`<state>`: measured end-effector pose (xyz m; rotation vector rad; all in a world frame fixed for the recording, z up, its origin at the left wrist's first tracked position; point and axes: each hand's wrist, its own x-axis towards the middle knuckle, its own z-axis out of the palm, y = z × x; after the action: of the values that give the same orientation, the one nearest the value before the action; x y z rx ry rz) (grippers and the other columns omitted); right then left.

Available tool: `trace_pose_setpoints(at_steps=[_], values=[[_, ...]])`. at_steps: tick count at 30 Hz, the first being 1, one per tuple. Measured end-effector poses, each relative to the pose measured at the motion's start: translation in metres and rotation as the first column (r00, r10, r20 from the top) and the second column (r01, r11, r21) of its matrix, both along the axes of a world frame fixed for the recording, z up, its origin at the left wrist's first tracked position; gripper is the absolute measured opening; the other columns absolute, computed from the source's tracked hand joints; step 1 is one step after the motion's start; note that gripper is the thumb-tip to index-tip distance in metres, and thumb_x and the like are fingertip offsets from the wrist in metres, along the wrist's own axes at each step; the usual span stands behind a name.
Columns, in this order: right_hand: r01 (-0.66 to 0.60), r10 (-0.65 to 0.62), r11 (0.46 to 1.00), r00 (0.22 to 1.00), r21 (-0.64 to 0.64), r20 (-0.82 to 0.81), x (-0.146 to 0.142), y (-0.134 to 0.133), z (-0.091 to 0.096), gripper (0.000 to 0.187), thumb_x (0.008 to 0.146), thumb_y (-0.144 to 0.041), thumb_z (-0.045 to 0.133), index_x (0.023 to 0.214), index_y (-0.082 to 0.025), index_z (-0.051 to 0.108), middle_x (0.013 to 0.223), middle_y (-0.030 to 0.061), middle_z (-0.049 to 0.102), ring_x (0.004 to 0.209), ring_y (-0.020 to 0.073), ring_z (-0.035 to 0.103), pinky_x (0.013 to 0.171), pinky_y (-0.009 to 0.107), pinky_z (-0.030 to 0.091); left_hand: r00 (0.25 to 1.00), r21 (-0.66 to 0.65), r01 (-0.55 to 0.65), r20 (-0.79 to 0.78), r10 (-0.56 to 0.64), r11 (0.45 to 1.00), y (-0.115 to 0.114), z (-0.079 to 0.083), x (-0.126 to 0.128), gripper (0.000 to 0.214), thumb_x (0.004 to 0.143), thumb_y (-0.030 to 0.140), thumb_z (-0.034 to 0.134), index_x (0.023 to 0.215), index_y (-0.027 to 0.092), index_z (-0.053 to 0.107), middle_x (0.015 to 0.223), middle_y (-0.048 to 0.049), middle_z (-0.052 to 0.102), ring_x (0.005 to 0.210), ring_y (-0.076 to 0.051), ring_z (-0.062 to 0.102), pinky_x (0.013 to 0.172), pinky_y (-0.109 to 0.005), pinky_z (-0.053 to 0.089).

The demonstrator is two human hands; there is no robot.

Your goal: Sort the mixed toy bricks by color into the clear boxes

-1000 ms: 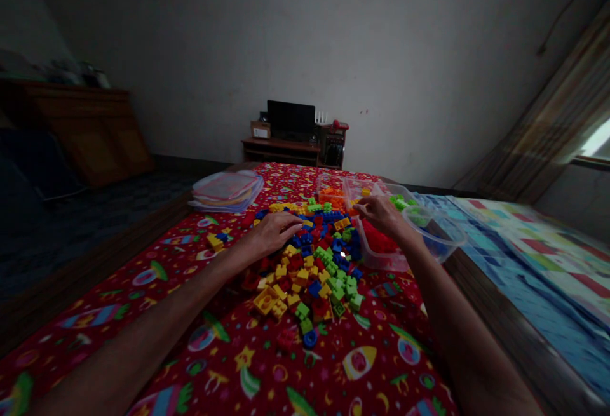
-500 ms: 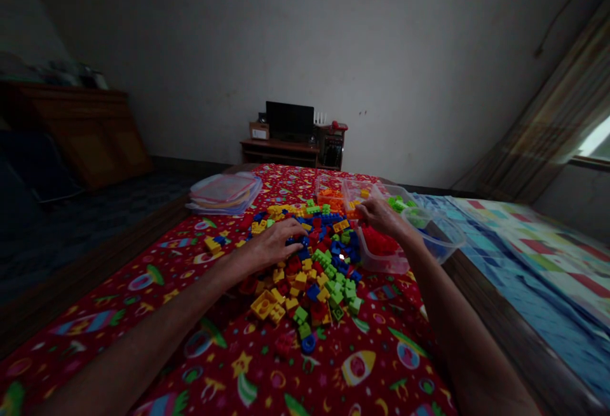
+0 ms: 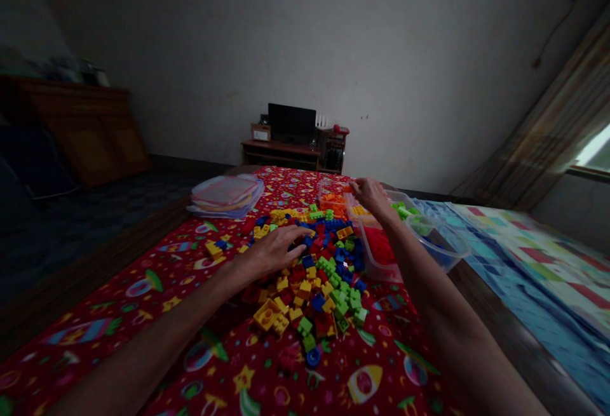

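Note:
A heap of toy building bricks (image 3: 305,288) in yellow, green, blue and red lies on the red patterned cloth. My left hand (image 3: 277,248) rests over the heap's left side, thumb and fingers apart, its fingertips among blue and yellow bricks. Farther back, my right hand (image 3: 374,197) is raised over the clear boxes, fingers pinched on an orange brick (image 3: 349,188). Below that brick stands a box of orange bricks (image 3: 332,202). Nearer me is a box of red bricks (image 3: 380,248); yellow bricks (image 3: 361,211) sit in a box partly hidden by my right hand.
Green bricks (image 3: 404,209) are in a box right of my right arm, beside a round clear tub (image 3: 445,248) with blue pieces. Stacked plastic lids (image 3: 226,195) lie at the left edge. A bed (image 3: 528,244) adjoins on the right.
My right hand has moved away from me and slightly left, carrying the orange brick up toward the orange box. My left hand has stayed on the heap, its fingers shifting slightly.

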<state>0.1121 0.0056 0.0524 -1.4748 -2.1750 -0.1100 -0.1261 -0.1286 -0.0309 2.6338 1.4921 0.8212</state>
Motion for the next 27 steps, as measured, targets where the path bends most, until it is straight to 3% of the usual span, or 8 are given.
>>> trace_pose_setpoints(at_steps=[4,10,13,18,22,27], values=[[0.018,-0.016,0.999,0.998,0.044,-0.059,-0.017,0.001,0.009,0.039,0.096,-0.034,0.037,0.093,-0.012,0.069,0.09,0.0142,0.07,0.077,0.0177,0.06,0.062,0.024,0.034,0.997,-0.077,-0.064,0.035,0.067,0.995,-0.002,0.013,-0.001,0.044,0.087,0.031,0.045,0.129,0.02,0.052,0.116,-0.0074,0.067,0.103,-0.022,0.063,0.091,-0.034,0.048],[-0.166,0.176,0.98,0.98,-0.112,0.09,-0.02,-0.046,-0.017,0.029,0.088,-0.02,0.044,0.074,-0.012,0.068,0.068,0.0055,0.064,0.056,0.0107,0.05,0.052,0.024,0.026,0.98,-0.108,-0.188,0.042,0.194,0.976,0.0,0.028,-0.007,0.041,0.086,0.029,0.04,0.118,0.018,0.063,0.115,-0.0063,0.069,0.104,-0.022,0.064,0.093,-0.031,0.047],[-0.118,0.147,0.984,0.963,-0.137,0.224,-0.018,-0.065,-0.025,0.025,0.085,-0.015,0.045,0.086,-0.012,0.07,0.081,0.0095,0.068,0.067,0.0146,0.056,0.057,0.024,0.032,0.971,-0.098,-0.235,0.032,0.239,0.967,0.001,0.029,-0.011,0.04,0.083,0.025,0.038,0.112,0.019,0.066,0.11,-0.0042,0.071,0.102,-0.021,0.065,0.093,-0.03,0.047],[-0.061,0.127,0.98,0.923,-0.187,0.364,-0.016,-0.078,-0.03,0.032,0.084,-0.021,0.055,0.114,-0.015,0.064,0.111,0.015,0.065,0.099,0.0249,0.058,0.077,0.029,0.043,0.968,-0.092,-0.25,-0.003,0.251,0.964,0.002,0.028,-0.014,0.038,0.081,0.025,0.04,0.106,0.02,0.069,0.107,-0.003,0.072,0.099,-0.02,0.065,0.091,-0.029,0.048],[-0.13,0.185,0.973,0.935,-0.19,0.304,-0.012,-0.079,-0.036,0.033,0.082,-0.021,0.06,0.115,-0.014,0.064,0.112,0.0148,0.064,0.105,0.0248,0.057,0.087,0.031,0.043,0.978,-0.096,-0.208,-0.036,0.205,0.973,0.003,0.026,-0.013,0.035,0.084,0.03,0.039,0.093,0.019,0.072,0.098,-0.0049,0.073,0.092,-0.021,0.066,0.085,-0.03,0.05],[-0.221,0.24,0.963,0.964,-0.156,0.113,-0.007,-0.075,-0.035,0.032,0.082,-0.016,0.059,0.114,-0.017,0.064,0.106,0.0111,0.067,0.093,0.0186,0.061,0.075,0.026,0.045,0.977,-0.046,-0.214,-0.034,0.213,0.976,0.009,0.02,-0.02,0.038,0.086,0.032,0.036,0.093,0.018,0.071,0.097,-0.0076,0.072,0.092,-0.022,0.065,0.085,-0.032,0.05]])
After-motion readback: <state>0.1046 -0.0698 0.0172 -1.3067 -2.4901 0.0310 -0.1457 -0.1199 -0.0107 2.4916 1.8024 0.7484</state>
